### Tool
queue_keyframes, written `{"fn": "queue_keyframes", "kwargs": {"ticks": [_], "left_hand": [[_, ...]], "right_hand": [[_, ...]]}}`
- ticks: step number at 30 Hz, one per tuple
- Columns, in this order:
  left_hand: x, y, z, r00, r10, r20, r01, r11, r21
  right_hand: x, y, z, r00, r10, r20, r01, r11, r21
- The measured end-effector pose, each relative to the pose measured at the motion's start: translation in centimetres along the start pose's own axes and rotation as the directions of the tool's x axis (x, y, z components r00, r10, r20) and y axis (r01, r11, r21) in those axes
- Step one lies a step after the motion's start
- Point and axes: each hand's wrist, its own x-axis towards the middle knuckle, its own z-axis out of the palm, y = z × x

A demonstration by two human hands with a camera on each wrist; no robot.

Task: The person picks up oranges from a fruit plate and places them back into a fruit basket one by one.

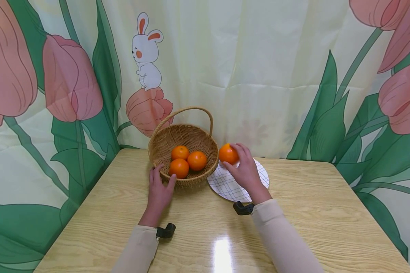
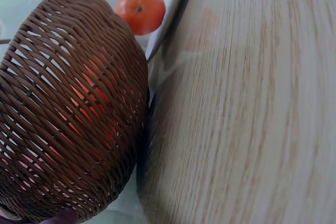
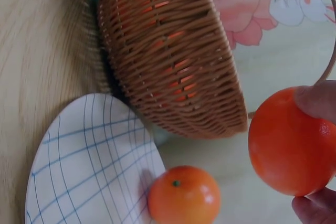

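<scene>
In the head view a wicker basket [image 1: 182, 131] with a tall handle tips toward me, holding three oranges [image 1: 197, 160]. My left hand [image 1: 160, 193] grips its near-left rim; only a fingertip shows at the bottom of the left wrist view. My right hand [image 1: 246, 170] pinches another orange [image 1: 228, 154] between thumb and fingers, raised just right of the basket rim. Beneath that hand lies a round white plate [image 1: 222, 184] with a blue grid pattern. One more orange [image 3: 184, 195] sits on the plate in the right wrist view, mostly hidden by my hand from above.
The wooden table [image 1: 314, 220] extends toward me and to both sides. Behind it hangs a curtain [image 1: 259, 76] printed with tulips and a rabbit, close to the basket and the plate.
</scene>
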Motion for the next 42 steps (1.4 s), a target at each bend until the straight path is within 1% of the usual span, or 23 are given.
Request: {"fn": "queue_keyframes", "kwargs": {"ticks": [10,18,24,27,32,37,42], "left_hand": [[0.0,0.0,-0.1,1.000,0.009,0.010,-0.009,1.000,-0.020],[0.0,-0.1,0.0,1.000,0.016,0.002,-0.016,0.999,-0.031],[0.0,-0.2,0.2,1.000,0.003,-0.025,-0.004,1.000,-0.031],[0.0,-0.3,0.4,0.999,-0.001,-0.047,-0.002,0.998,-0.061],[0.0,-0.6,0.9,0.996,-0.014,-0.086,0.003,0.991,-0.133],[0.1,-0.8,1.2,0.995,-0.005,-0.099,-0.014,0.981,-0.192],[0.0,-0.6,1.4,0.995,-0.002,-0.102,-0.022,0.973,-0.229]], "right_hand": [[0.2,-1.0,0.8,1.000,-0.029,-0.004,0.029,0.999,0.031],[0.3,-1.9,1.4,0.999,-0.043,0.002,0.043,0.998,0.047],[0.4,-2.3,1.9,0.998,-0.054,0.015,0.053,0.997,0.064],[0.5,-2.5,2.2,0.998,-0.060,0.018,0.059,0.995,0.085],[0.6,-2.7,2.8,0.997,-0.078,0.011,0.077,0.994,0.081],[0.6,-2.9,3.3,0.994,-0.108,0.012,0.107,0.993,0.056],[0.7,-3.1,3.8,0.992,-0.123,0.022,0.121,0.991,0.059]]}}
